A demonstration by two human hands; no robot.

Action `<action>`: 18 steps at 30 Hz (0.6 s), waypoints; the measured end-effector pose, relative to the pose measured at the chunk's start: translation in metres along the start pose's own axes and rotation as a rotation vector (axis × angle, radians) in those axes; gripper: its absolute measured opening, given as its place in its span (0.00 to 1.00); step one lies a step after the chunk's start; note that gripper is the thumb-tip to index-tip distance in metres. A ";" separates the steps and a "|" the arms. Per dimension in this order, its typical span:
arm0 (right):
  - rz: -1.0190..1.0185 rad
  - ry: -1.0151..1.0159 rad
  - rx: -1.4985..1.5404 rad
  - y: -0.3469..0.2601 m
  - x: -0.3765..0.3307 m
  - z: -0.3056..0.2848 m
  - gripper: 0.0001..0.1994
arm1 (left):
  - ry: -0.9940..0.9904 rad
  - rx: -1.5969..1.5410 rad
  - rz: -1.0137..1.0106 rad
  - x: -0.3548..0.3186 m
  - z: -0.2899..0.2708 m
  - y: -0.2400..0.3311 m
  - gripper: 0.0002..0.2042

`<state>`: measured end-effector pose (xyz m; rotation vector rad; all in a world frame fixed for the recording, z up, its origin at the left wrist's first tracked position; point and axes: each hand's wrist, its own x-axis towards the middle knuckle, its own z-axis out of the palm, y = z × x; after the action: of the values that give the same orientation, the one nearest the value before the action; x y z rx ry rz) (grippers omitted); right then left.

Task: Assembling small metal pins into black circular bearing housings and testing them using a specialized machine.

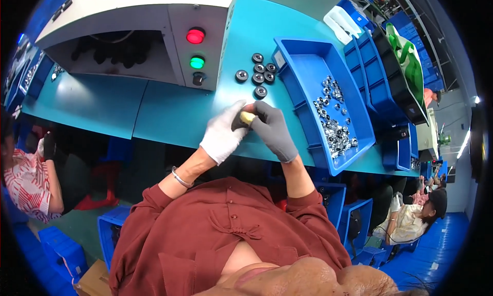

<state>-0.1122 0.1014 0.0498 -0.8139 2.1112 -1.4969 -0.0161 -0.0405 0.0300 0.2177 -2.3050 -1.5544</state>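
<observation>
Both hands meet over the front part of the teal table (169, 111), closed together around one small yellowish piece (247, 118). The left hand (222, 134), in a white glove, curls its fingers shut against the piece from one side, with a dark round part (238, 122) partly showing under its fingertips; how that dark part is gripped cannot be told. The right hand (273, 130), in a grey glove, pinches the yellowish piece from the other side, its grip drawn nearly closed on it. The piece sits between the two sets of fingertips, just above the table's near edge.

Just beyond the hands lies a cluster of black round parts (258, 74) flat on the table. To the right of that cluster stands a blue tray (303, 65) with a scatter of small silvery metal parts (334, 121) in its nearer half. To the left of the cluster rises a grey machine housing (174, 24) carrying a red round lamp (195, 36), a green round lamp (196, 62) below it, and a dark knob (197, 79) lower still.
</observation>
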 end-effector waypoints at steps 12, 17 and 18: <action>0.050 0.175 0.360 0.001 -0.013 0.015 0.08 | 0.023 -0.416 -0.105 -0.012 0.007 -0.019 0.26; -0.280 0.370 -0.392 0.019 0.028 -0.025 0.14 | 0.136 -0.089 0.047 -0.006 -0.020 -0.012 0.18; -0.202 0.363 -0.545 0.017 0.035 -0.026 0.16 | 0.139 -0.090 0.057 -0.004 -0.022 -0.017 0.18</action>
<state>-0.1581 0.1003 0.0425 -1.0254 2.8529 -1.2409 -0.0050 -0.0648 0.0211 0.2281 -2.1127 -1.5592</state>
